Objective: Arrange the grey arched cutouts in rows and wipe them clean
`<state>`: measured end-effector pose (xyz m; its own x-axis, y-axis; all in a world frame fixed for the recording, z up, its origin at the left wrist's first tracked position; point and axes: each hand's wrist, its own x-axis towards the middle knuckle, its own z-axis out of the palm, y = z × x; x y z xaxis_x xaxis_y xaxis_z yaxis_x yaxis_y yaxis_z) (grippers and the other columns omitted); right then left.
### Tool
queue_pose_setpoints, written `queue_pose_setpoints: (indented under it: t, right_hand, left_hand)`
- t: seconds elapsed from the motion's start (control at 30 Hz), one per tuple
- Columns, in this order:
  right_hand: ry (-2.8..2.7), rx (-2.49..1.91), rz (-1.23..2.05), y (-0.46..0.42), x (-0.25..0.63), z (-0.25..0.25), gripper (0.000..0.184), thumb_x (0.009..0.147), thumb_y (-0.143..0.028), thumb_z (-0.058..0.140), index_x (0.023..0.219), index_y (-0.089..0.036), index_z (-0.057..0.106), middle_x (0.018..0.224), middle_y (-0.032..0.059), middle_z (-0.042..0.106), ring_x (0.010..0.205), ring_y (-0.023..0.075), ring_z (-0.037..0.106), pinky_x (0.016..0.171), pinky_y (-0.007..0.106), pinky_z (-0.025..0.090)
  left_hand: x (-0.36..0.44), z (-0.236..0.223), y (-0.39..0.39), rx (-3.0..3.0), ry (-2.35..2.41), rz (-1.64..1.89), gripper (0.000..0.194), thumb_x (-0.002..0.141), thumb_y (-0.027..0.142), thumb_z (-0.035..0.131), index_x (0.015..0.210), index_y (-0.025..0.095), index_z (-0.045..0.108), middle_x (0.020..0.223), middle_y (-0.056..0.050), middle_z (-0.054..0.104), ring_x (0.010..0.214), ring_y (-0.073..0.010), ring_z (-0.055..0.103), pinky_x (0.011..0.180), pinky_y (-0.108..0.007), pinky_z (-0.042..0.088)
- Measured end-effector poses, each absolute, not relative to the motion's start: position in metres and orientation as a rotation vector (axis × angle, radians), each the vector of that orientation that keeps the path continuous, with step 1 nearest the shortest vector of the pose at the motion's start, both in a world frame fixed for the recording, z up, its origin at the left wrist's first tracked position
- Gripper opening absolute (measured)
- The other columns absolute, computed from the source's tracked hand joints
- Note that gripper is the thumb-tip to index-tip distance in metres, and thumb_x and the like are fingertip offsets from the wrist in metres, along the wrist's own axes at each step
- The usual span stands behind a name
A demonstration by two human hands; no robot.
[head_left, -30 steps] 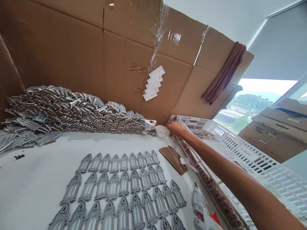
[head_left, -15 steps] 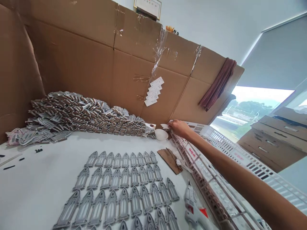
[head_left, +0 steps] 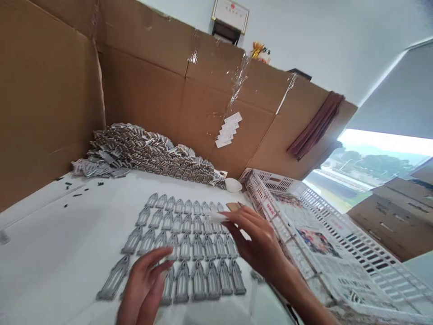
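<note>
Over the rows of grey arched window-shaped pieces (head_left: 211,280) on the white table, my right hand (head_left: 259,241) pinches a thin white piece (head_left: 218,216), perhaps paper or plastic; its exact kind does not show. My left hand (head_left: 145,282) hovers above the lower left of the rows, fingers apart and nothing in them. It hides some of the pieces. Behind them, a large heap of similar grey pieces (head_left: 145,151) leans against the cardboard wall. A small white bowl (head_left: 233,185) stands at the heap's right end.
To the right is a white slatted plastic crate (head_left: 270,210) lined with newspaper (head_left: 321,243). Cardboard walls (head_left: 142,90) enclose the back and left, with overlapping white labels (head_left: 229,130) and a dark red cloth (head_left: 316,124). Small black bits (head_left: 77,195) lie at left.
My right hand has come from the crate's far corner to above the rows, carrying the white piece. My left hand has entered view. The camera view has shifted left.
</note>
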<state>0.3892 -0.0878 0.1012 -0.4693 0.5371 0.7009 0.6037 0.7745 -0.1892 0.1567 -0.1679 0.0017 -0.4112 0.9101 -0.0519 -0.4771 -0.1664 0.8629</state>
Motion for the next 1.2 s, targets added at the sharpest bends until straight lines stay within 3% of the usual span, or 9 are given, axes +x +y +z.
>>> queue_pose_setpoints:
  t: [0.07,0.13,0.27,0.47,0.73,0.97,1.2]
  right_hand:
    - [-2.031,-0.845,0.094,-0.120,0.363,0.079,0.028,0.102,-0.011,0.064,0.122,-0.028,0.074,0.095,0.0023,0.079,0.081,0.0185,0.069,0.073,0.032,0.056]
    - [-1.881,-0.877,0.221,-0.144,0.338,0.058,0.025,0.100,-0.012,0.067,0.116,-0.030,0.075,0.088,0.0009,0.078,0.074,0.0182,0.068,0.069,0.032,0.056]
    - [-1.661,-0.961,0.383,-0.165,0.303,0.026,0.016,0.100,-0.018,0.068,0.108,-0.029,0.076,0.082,0.0002,0.075,0.068,0.0180,0.066,0.062,0.030,0.055]
    - [-1.684,-1.001,0.495,-0.163,0.292,0.014,0.017,0.101,-0.019,0.068,0.111,-0.029,0.076,0.093,0.0004,0.080,0.076,0.0178,0.069,0.069,0.029,0.057]
    - [-1.834,-0.999,0.571,-0.160,0.302,0.007,0.022,0.102,-0.019,0.067,0.120,-0.028,0.075,0.090,0.0006,0.077,0.073,0.0168,0.066,0.068,0.029,0.054]
    - [-1.877,-1.061,0.621,-0.159,0.308,0.004,0.019,0.101,-0.022,0.066,0.118,-0.025,0.074,0.098,0.0035,0.077,0.080,0.0182,0.067,0.069,0.030,0.054]
    - [-1.817,-1.173,0.621,-0.162,0.311,0.003,0.026,0.097,-0.020,0.070,0.122,-0.027,0.073,0.094,0.0003,0.075,0.072,0.0147,0.065,0.068,0.028,0.055]
  left_hand:
    - [0.171,0.019,-0.161,0.563,0.889,1.742,0.057,0.081,0.066,0.079,0.116,0.022,0.075,0.134,-0.011,0.070,0.134,-0.0323,0.062,0.106,-0.035,0.058]
    - [0.184,0.037,-0.157,0.421,0.712,1.686,0.058,0.090,0.068,0.065,0.122,0.020,0.073,0.142,-0.014,0.067,0.142,-0.0335,0.056,0.117,-0.043,0.052]
    - [0.200,0.055,-0.162,0.145,0.633,1.624,0.059,0.090,0.068,0.063,0.122,0.019,0.073,0.142,-0.016,0.067,0.140,-0.0357,0.058,0.120,-0.050,0.049]
    - [0.199,0.046,-0.169,-0.083,0.679,1.641,0.052,0.086,0.061,0.070,0.116,0.018,0.075,0.135,-0.016,0.071,0.132,-0.0327,0.066,0.108,-0.042,0.058]
    - [0.191,0.029,-0.163,-0.057,0.747,1.739,0.042,0.086,0.056,0.077,0.106,0.019,0.072,0.128,-0.013,0.073,0.127,-0.0302,0.068,0.106,-0.038,0.058]
    - [0.201,0.016,-0.157,-0.070,0.749,1.679,0.041,0.087,0.054,0.077,0.106,0.018,0.072,0.125,-0.013,0.074,0.119,-0.0280,0.072,0.094,-0.033,0.061]
    - [0.207,0.016,-0.158,-0.086,0.715,1.639,0.033,0.093,0.048,0.071,0.104,0.018,0.072,0.125,-0.013,0.074,0.116,-0.0256,0.072,0.089,-0.032,0.064]
